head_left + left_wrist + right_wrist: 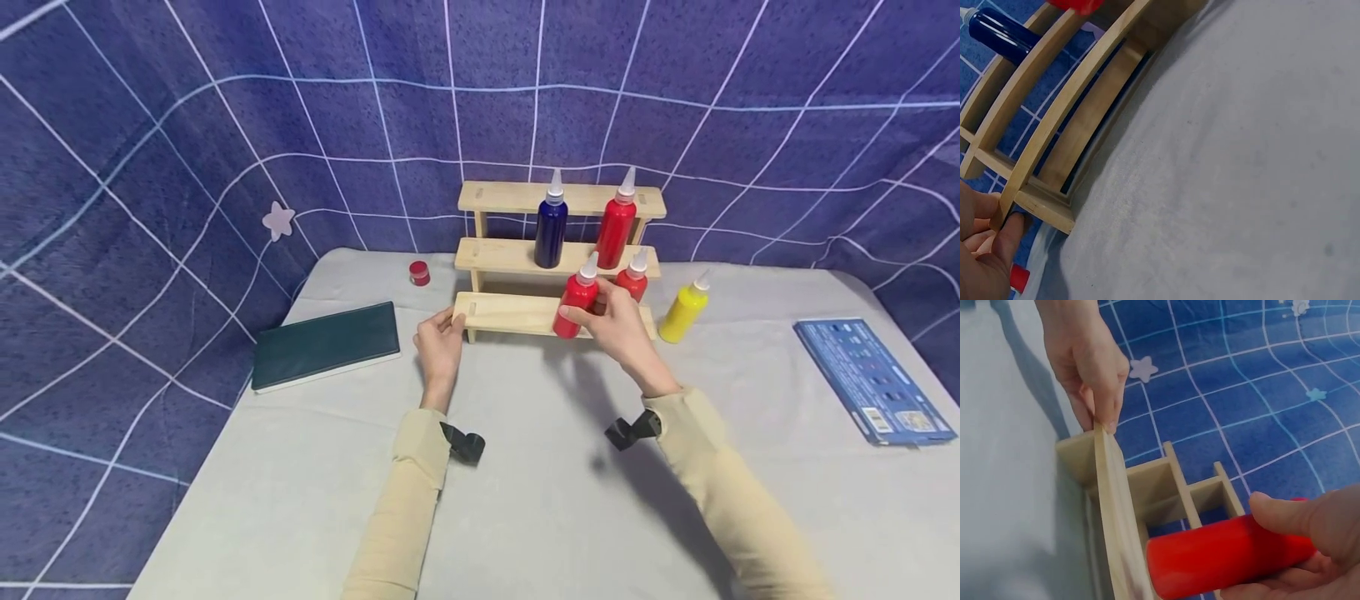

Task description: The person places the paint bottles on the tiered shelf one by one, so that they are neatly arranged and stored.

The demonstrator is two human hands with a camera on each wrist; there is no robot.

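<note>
A three-step wooden rack (502,310) stands at the back of the table. My left hand (438,346) pinches the left end of its lowest step, thumb and fingers on either side of the board (1054,134). In my right hand (624,332) is a red squeeze bottle (574,305) with a pointed white cap, gripped by its side. Its base (1166,569) is close to the lowest step. On the middle step are a dark blue bottle (551,235) and a red bottle (615,229). Another red bottle (633,283) is partly hidden behind my right fingers.
Just right of the rack stands a yellow bottle (683,313). A blue printed box (873,379) lies farther right. To the left are a dark green notebook (326,346) and a small red-lidded jar (419,273). A blue gridded cloth (390,125) hangs behind the table.
</note>
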